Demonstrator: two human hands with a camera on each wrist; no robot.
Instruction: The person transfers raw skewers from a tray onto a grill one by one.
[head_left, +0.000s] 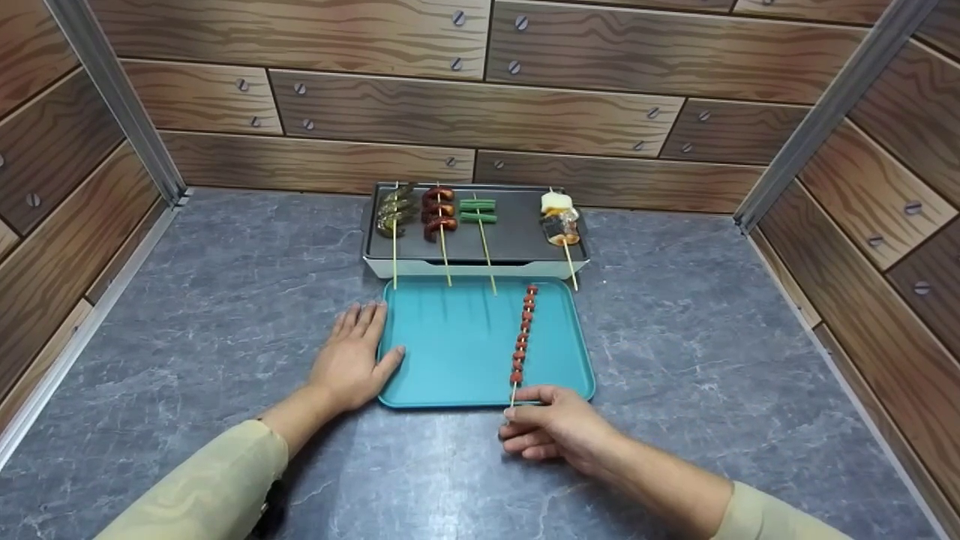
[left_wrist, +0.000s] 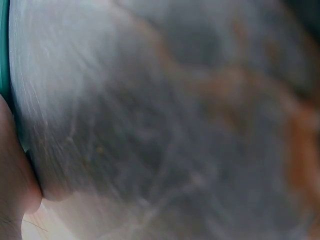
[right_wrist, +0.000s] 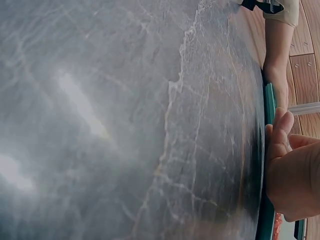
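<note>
In the head view a skewer of small red pieces (head_left: 521,341) lies along the right part of a teal tray (head_left: 450,352). My right hand (head_left: 559,429) pinches the bare lower end of its stick at the tray's near edge. On the tray's left side rests my left hand (head_left: 356,360), fingers straight, thumb over the rim. The right wrist view shows the right hand (right_wrist: 295,170) beside the tray edge (right_wrist: 270,102), with a bit of the red pieces (right_wrist: 277,226) below. Only part of the left hand (left_wrist: 15,170) shows in the blurred left wrist view.
Behind the tray stands a dark-topped grill (head_left: 517,232). Across it lie a dark green skewer (head_left: 395,210), a reddish-brown skewer (head_left: 439,210), a green-bean-like skewer (head_left: 478,210) and a white-and-dark skewer (head_left: 560,217), their sticks overhanging the front. Wood-patterned walls (head_left: 480,112) enclose the grey table (head_left: 675,337).
</note>
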